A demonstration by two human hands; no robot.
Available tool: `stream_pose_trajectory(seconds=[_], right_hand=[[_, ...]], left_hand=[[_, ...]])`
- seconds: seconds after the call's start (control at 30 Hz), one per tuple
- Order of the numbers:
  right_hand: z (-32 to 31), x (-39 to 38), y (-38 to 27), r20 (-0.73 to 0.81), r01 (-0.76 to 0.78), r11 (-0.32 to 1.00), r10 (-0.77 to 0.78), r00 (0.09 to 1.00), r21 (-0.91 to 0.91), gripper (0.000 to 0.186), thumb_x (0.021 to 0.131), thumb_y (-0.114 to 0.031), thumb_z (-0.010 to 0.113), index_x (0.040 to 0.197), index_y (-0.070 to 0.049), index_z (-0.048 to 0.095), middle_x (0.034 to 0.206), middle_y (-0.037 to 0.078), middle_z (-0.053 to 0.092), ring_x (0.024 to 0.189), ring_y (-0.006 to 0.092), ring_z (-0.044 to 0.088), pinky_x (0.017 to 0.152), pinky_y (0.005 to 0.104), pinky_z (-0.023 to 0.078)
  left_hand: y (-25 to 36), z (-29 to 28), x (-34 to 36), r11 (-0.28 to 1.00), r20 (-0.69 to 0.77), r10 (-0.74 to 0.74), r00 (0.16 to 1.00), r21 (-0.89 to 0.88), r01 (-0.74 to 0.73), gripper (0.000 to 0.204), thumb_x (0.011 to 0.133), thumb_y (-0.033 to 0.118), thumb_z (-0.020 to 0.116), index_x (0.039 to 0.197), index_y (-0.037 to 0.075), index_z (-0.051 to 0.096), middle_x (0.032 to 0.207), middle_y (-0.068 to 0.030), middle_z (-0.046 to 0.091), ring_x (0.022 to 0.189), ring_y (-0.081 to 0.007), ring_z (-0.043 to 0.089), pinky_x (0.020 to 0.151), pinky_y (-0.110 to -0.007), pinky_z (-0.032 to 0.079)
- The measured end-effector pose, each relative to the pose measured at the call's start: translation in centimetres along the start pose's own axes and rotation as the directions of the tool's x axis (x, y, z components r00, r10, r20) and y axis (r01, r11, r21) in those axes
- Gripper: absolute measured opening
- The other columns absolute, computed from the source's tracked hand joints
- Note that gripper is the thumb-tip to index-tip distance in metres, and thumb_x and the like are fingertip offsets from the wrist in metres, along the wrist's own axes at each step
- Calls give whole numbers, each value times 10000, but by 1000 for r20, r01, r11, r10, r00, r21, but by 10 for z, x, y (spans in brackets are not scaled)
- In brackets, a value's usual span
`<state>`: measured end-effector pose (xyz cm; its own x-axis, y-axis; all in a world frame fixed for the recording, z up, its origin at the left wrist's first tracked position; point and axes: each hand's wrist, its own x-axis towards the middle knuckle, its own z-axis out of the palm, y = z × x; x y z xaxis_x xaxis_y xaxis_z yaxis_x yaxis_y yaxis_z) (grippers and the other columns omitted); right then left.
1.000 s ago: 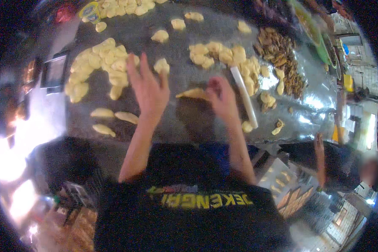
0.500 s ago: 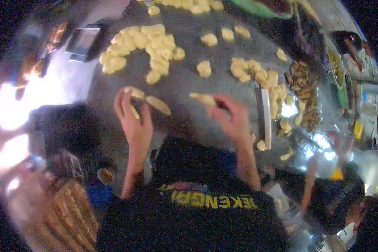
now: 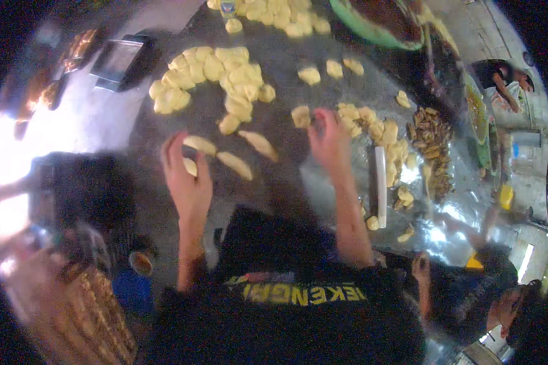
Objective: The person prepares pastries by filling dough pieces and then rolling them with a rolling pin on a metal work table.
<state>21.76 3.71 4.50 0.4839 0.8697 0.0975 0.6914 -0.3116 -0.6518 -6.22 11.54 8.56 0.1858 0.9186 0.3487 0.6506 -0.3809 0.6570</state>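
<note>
My left hand (image 3: 186, 182) is at the left of the steel table, curled around a pale dough piece (image 3: 190, 166) that shows between thumb and fingers. Beside its fingertips lies a flattened oval dough piece (image 3: 201, 145). To the right rest two longer, filled-looking dough pieces, the near one (image 3: 234, 165) and the far one (image 3: 259, 146), both slanted. My right hand (image 3: 331, 143) reaches forward, thumb and fingers apart, at the right edge of a single dough lump (image 3: 300, 117). Whether it touches the lump is hard to tell.
A curved cluster of dough balls (image 3: 216, 67) lies ahead, more dough (image 3: 286, 15) beyond. At right are dough lumps (image 3: 388, 140), a white bar (image 3: 380, 185) and a brown heap of strips (image 3: 432, 140). A green-rimmed basin (image 3: 383, 38) stands far right; a co-worker (image 3: 469, 286) is at lower right.
My right hand has let go of the long dough piece, which now lies beside the other one, and moved forward to a dough lump. My left hand still holds its piece.
</note>
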Motion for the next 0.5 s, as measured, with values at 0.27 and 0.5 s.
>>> stream_pose_trajectory(seconds=[0.27, 0.5], right_hand=[[-4, 25, 25, 119, 345, 933, -333, 935, -101, 420, 768, -10, 637, 1181, -44, 574, 1183, 167, 585, 1092, 348, 569, 915, 408, 472], [-34, -33, -23, -14, 52, 994, -51, 999, 98, 214, 795, -102, 672, 1001, -49, 649, 951, 154, 655, 913, 371, 623, 811, 426, 502]], left_hand=[[56, 77, 25, 945, 348, 182, 920, -321, -66, 394, 833, 67, 649, 1208, 35, 534, 1167, -199, 575, 1095, -382, 554, 928, -416, 459], [84, 107, 3, 803, 547, 196, 814, -566, 188, 332, 803, 100, 690, 1124, 59, 615, 1111, -169, 615, 1043, -366, 579, 914, -415, 468]])
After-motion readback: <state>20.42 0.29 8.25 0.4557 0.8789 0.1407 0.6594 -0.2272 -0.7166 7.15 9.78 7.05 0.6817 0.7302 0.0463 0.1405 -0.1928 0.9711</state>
